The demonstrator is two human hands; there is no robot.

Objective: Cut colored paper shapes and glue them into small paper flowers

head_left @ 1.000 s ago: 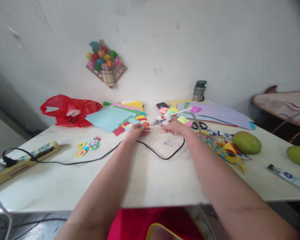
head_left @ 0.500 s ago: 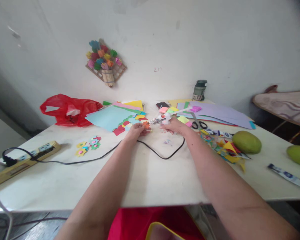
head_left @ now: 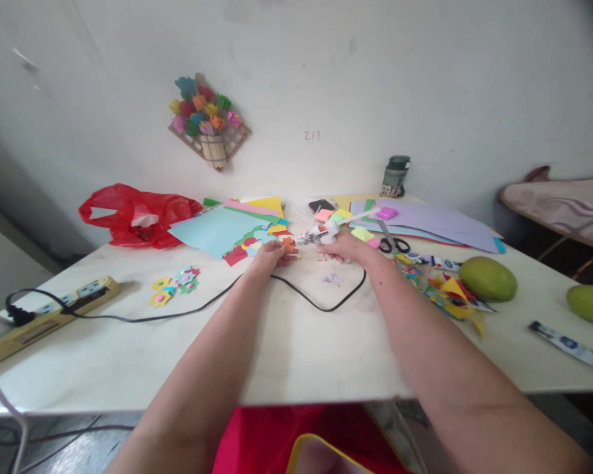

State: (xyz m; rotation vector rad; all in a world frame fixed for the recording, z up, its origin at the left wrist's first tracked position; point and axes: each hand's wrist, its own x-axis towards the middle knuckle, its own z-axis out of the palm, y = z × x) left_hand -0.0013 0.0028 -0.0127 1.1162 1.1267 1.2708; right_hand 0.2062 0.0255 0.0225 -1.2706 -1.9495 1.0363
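Observation:
My left hand (head_left: 273,255) is closed on an orange paper cutout (head_left: 288,244) near the middle of the table. Across from it, my right hand (head_left: 346,248) is closed around a white glue gun (head_left: 329,230), whose metal tip points left toward the cutout. Between the hands lie small scraps, and pale bits (head_left: 331,280) are just below them. Coloured paper cutouts (head_left: 247,247) lie beyond my left hand. Several finished-looking paper flowers (head_left: 161,297) with pink centres rest to the left.
A black cord (head_left: 153,319) runs from the power strip (head_left: 74,304) toward my right wrist. Scissors (head_left: 394,245), paper scraps (head_left: 452,299) and a green fruit (head_left: 487,278) lie on the right. A red plastic bag (head_left: 141,220) stands back left, purple sheets (head_left: 439,220) back right.

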